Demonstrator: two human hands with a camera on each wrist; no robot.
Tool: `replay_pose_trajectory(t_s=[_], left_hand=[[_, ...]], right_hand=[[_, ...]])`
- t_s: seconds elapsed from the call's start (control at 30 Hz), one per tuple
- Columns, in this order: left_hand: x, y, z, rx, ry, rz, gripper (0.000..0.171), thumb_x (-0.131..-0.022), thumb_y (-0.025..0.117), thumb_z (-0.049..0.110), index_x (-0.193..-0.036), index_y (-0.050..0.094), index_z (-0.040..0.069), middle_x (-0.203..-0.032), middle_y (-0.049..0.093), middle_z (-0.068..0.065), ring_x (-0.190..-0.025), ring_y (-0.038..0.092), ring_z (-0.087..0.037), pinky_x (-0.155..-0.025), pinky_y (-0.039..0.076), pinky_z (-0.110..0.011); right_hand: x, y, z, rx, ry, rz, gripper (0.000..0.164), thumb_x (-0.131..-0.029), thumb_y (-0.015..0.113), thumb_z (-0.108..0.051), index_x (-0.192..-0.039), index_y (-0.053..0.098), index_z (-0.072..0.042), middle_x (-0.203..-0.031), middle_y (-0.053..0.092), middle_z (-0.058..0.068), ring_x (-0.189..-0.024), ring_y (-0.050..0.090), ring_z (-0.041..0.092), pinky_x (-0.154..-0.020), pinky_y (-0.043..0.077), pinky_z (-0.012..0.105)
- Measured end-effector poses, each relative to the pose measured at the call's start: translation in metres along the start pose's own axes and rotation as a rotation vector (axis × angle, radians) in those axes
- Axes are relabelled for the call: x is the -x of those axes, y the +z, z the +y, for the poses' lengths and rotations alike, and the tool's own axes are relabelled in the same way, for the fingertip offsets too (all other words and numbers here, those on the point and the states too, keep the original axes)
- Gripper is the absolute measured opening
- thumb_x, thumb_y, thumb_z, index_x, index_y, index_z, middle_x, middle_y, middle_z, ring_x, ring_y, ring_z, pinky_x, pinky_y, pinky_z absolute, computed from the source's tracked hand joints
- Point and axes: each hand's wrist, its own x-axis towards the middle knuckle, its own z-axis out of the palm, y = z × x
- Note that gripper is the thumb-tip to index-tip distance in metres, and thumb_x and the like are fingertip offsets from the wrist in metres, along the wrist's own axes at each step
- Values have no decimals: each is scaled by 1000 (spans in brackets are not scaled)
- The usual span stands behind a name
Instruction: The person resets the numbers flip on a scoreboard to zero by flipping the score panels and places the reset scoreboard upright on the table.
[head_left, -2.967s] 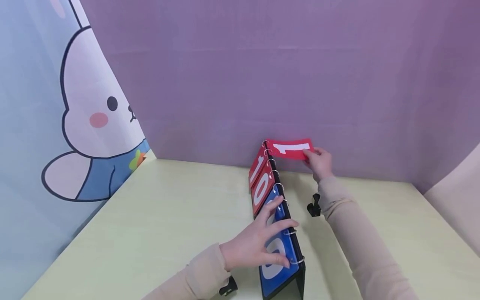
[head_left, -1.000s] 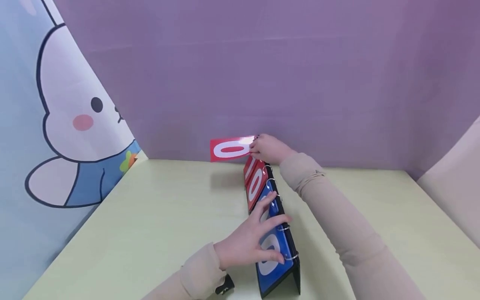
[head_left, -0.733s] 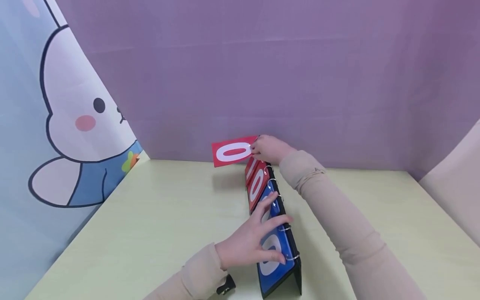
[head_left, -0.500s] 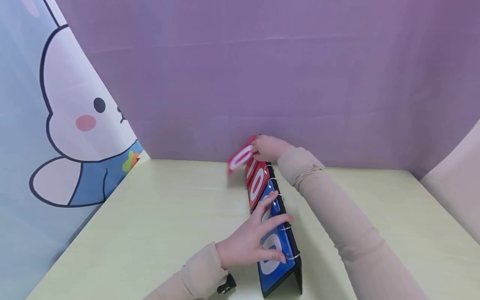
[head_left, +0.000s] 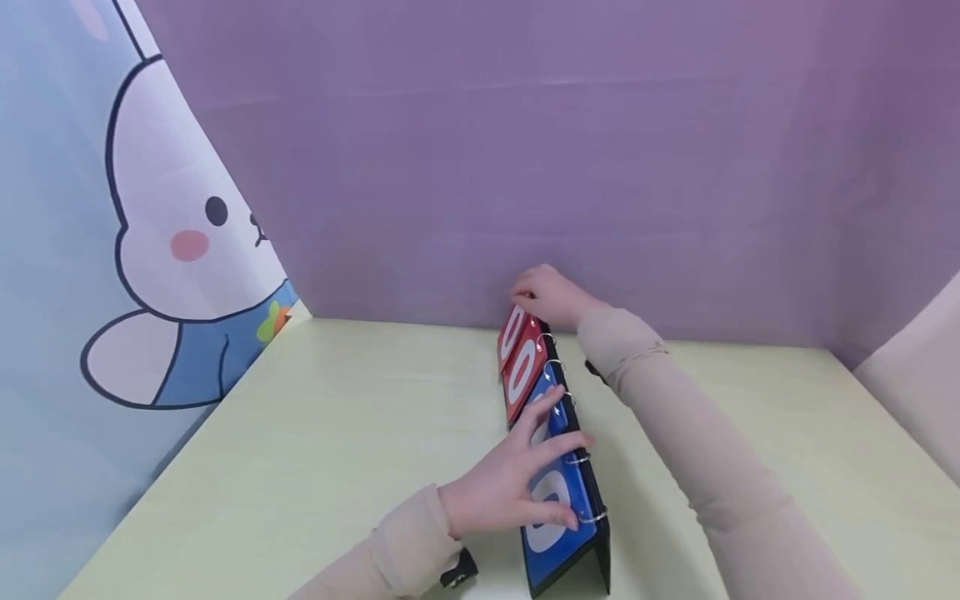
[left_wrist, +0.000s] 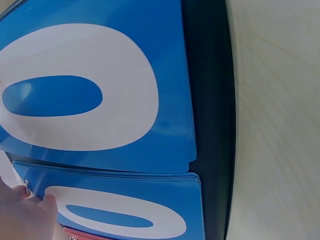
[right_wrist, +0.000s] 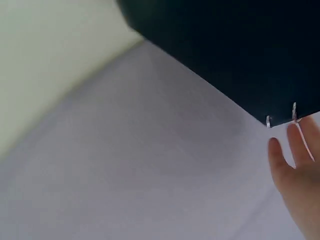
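Observation:
A tabletop flip scoreboard (head_left: 604,557) stands like a tent on the table, its cards hung on metal rings. Two red cards, the far one (head_left: 511,333) and the nearer one (head_left: 524,372), show 0. Blue cards (head_left: 576,546) fill the near half; in the left wrist view the large blue card (left_wrist: 172,60) and the smaller blue card (left_wrist: 187,192) read 0. My left hand (head_left: 508,487) rests spread over the blue cards and top edge. At the far end, my right hand (head_left: 553,297) is over the top rings; its fingers (right_wrist: 295,145) look extended beside them.
The pale yellow-green table (head_left: 360,417) extends on both sides of the scoreboard. A purple backdrop (head_left: 480,167) rises close behind its far end. At left hangs a blue cloth with a cartoon rabbit (head_left: 172,208). A black wrist mount (head_left: 459,569) shows below the left sleeve.
My right hand carried a red card from the right, over the rings to the left. The far red card swung down, and its place now shows 0, not 1. My left hand stayed on the scoreboard.

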Motion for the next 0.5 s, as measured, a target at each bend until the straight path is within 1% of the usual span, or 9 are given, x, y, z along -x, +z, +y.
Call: replay_pose_trajectory(t_s=[0.07,0.1,0.17,0.27,0.33,0.37,0.43,0.47,0.5], left_hand=[[-2,0,0,-4,-1,-7,72,-79,73,36,-142,39,26,-158,-10,0,-147,1,-22,-108,36,-51],[-3,-1,1,-8,-5,-12,74,-79,74,35,-142,38,27,-158,-10,2,-147,0,-21,-108,36,-51],[-3,-3,1,-24,-4,-25,78,-78,76,33,-144,35,29,-158,-11,2,-147,1,-21,-108,36,-50],[-2,-10,1,-23,12,-44,81,-81,72,36,-148,29,28,-158,-11,2,-147,7,-24,-107,38,-49],[0,-17,-1,-26,37,-42,80,-84,68,38,-150,24,26,-158,-10,-2,-146,13,-29,-106,39,-49],[0,-21,-3,-28,40,-34,80,-86,67,37,-150,21,25,-158,-9,-3,-144,19,-31,-104,41,-49],[-3,-32,-7,-44,42,-13,76,-90,63,35,-151,19,22,-158,-5,-5,-142,24,-33,-104,41,-50],[-7,-39,-9,-59,31,-4,74,-91,62,31,-151,20,21,-158,-2,-6,-142,24,-33,-104,40,-51],[-11,-47,-11,-94,22,8,72,-93,61,29,-151,21,20,-158,2,-7,-142,25,-32,-105,39,-50]], right_hand=[[10,-1,9,-106,28,82,30,-96,51,-15,-117,63,3,-125,58,22,-123,46,37,-109,32,48],[15,-1,14,-143,53,109,31,-96,50,-14,-119,61,3,-126,57,23,-122,48,37,-108,33,49],[27,-2,23,-211,112,122,33,-96,50,-14,-122,59,5,-126,56,25,-121,50,38,-106,36,50],[46,4,34,-267,168,76,34,-97,49,-14,-124,56,6,-126,57,26,-116,53,40,-101,41,52],[57,10,39,-311,194,23,35,-98,47,-17,-125,56,5,-126,57,25,-113,56,40,-97,44,52],[63,12,40,-341,201,-2,36,-99,46,-17,-126,55,5,-127,56,25,-112,56,40,-96,45,51],[72,17,40,-416,212,-52,38,-100,44,-19,-128,53,5,-128,55,26,-112,57,39,-95,48,49],[76,18,39,-457,216,-75,39,-100,44,-19,-129,52,5,-129,54,26,-111,57,38,-94,49,48],[80,19,37,-505,220,-97,40,-101,44,-20,-130,50,6,-130,53,27,-111,58,38,-93,50,47]])
